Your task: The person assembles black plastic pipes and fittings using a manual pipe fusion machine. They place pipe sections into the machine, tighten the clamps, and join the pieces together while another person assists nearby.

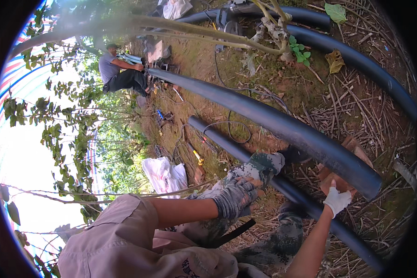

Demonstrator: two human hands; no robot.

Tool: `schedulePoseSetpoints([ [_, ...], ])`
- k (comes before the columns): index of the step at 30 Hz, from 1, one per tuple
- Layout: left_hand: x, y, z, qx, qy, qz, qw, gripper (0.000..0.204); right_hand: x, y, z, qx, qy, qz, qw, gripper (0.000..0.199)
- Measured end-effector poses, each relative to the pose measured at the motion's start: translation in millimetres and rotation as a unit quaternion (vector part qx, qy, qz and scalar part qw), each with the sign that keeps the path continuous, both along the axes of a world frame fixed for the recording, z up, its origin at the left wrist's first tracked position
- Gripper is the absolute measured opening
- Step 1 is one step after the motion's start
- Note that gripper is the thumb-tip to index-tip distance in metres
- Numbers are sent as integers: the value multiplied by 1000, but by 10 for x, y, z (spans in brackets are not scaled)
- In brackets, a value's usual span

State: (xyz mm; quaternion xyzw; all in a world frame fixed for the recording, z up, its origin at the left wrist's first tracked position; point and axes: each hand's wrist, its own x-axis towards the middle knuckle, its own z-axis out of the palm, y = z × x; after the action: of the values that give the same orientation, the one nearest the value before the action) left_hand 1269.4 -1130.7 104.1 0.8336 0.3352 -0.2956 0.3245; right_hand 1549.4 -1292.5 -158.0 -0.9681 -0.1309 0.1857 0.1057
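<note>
My left hand, in a grey fingerless knit glove, rests on my camouflage-clad knee with its fingers laid over it, holding nothing. A long black pipe slants from the far left down to the near right. Under its near end is a reddish-brown brick, partly hidden by the pipe. My right hand, in a white glove with bare fingertips, grips the brick's near edge, thumb on one side. The fingers' ends are partly hidden beside the pipe's end.
A second black pipe lies by my legs, and curved pipes lie at the upper right. A person crouches at the long pipe's far end. Cables, a white sack, dry sticks and a branch are around.
</note>
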Motion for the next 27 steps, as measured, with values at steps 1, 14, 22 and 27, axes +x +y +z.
schedulePoseSetpoints([
  [1,-87,-74,139,0,34,-10,999,54,61,-15,106,-12,32,-20,999,92],
  [14,-178,-946,1212,-121,251,-132,951,70,-943,-1664,2293,-309,428,287,800,76],
  [22,-577,-1185,1629,-136,165,-222,951,55,-952,-1980,2959,-317,454,300,777,96],
  [27,-725,-1591,788,-101,51,76,991,54,-787,-1409,3350,-343,401,362,768,83],
])
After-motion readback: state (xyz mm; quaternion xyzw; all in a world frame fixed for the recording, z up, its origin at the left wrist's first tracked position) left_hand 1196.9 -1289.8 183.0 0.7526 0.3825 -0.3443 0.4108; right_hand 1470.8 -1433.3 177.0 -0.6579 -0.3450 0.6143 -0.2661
